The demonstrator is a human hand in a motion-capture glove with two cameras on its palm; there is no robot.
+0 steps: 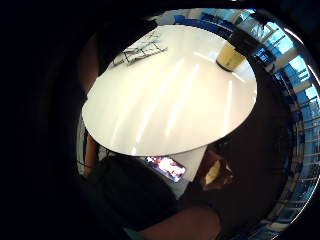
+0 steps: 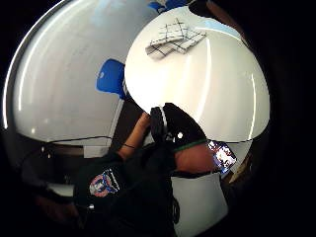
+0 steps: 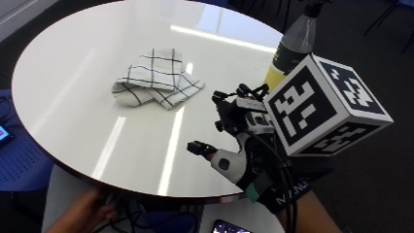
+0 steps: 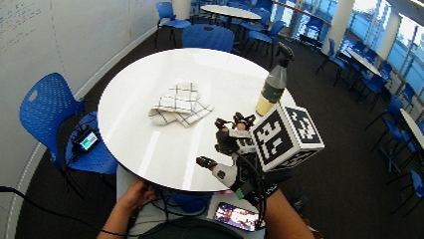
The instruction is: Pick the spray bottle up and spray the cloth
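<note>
- My gloved right hand point(image 3: 242, 133) hovers over the near edge of the round tabletop point(image 3: 77, 73), fingers point(image 3: 223, 99) spread and relaxed, holding nothing.
- The spray bottle point(image 3: 292, 46) stands upright toward the far right of the tabletop, well apart from my hand: clear plastic, yellow liquid in its lower part, a dark label and a black trigger head.
- The cloth point(image 3: 156, 77), soft white fabric with a dark grid, lies crumpled and folded near the middle.
- The tabletop is glossy white, streaked with reflected light.
- Blue chairs point(image 4: 50, 107) stand around on a dark floor.
</note>
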